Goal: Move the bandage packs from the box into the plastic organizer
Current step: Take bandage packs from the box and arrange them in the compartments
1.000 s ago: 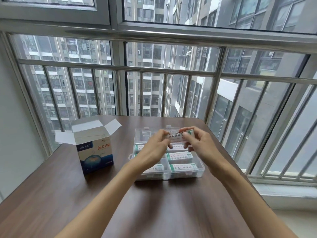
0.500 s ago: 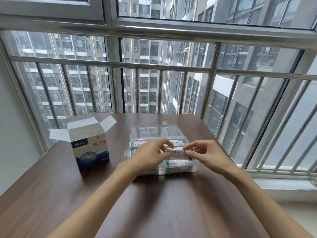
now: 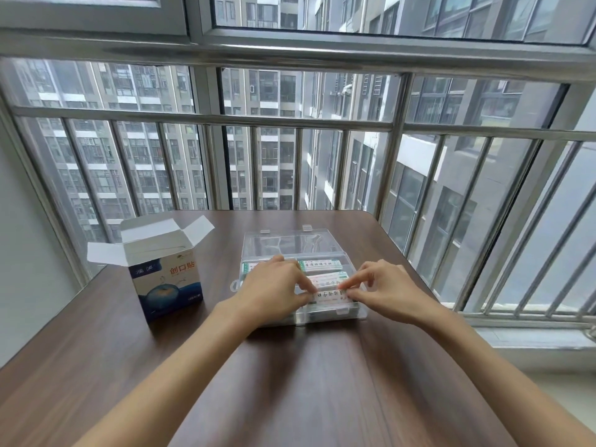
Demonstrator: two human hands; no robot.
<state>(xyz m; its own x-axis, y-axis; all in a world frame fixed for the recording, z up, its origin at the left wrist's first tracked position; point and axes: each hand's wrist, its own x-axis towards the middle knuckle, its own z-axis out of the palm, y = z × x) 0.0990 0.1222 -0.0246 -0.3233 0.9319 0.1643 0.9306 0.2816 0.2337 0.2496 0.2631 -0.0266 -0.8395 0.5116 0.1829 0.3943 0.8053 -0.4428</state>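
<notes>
Both the left hand [image 3: 274, 293] and the right hand [image 3: 385, 293] pinch the ends of a bandage pack [image 3: 329, 295], low in the clear plastic organizer's [image 3: 362, 309] front right compartment. More packs lie just beyond the fingertips, and the open bandage box [image 3: 164, 275] stands well left of them.

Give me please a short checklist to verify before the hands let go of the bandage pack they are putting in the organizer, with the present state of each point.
1. Pack held at both ends: ok. The left hand and the right hand pinch the bandage pack.
2. Pack over the plastic organizer, in its near right part: ok.
3. Pack lying flat in its compartment: cannot tell, the fingers hide its ends.
4. Organizer lid open and out of the way: ok.
5. Cardboard box open for the next pack: ok, the flaps are up.
6. Packs remaining in the box: cannot tell, its inside is not visible.
</notes>
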